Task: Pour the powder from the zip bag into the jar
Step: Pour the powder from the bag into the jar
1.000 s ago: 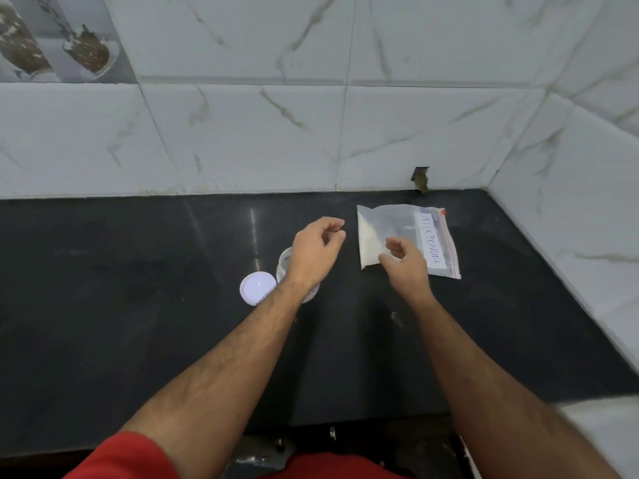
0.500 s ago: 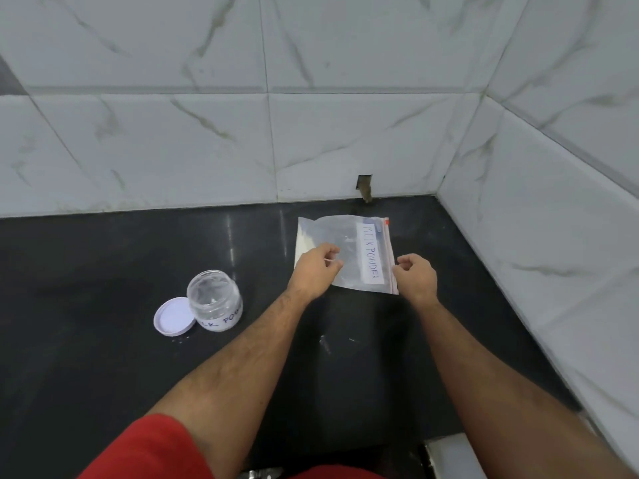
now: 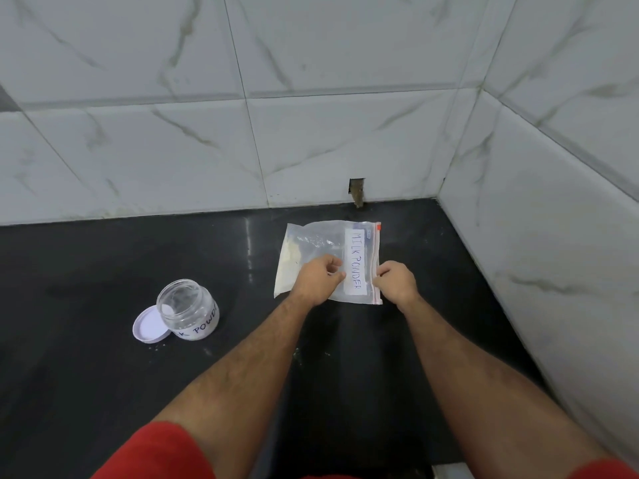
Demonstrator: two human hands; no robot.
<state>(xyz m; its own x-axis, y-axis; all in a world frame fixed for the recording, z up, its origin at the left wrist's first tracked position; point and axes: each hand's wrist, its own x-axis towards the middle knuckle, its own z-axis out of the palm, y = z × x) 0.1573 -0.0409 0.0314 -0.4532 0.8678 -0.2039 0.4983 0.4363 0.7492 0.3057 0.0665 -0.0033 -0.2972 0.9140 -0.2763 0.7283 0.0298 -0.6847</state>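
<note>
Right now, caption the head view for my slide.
Both hands pinch the zip bag beside the open jar.

Black counter (image 3: 86,392), marble-tiled walls (image 3: 345,140).

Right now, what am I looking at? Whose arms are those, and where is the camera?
There is no machine here. The arms belong to a person, and the camera sits on their head, looking forward and down, so you see what they see. On the black counter lies a clear zip bag with a white label reading MILK POWDER, and pale powder gathered at its left end. The left hand rests on the bag with curled fingers and seems to pinch it. The right hand seems to pinch the bag's zip edge. Off to the left stands an open jar, with its white lid lying beside it. Nothing has been poured yet.
</note>
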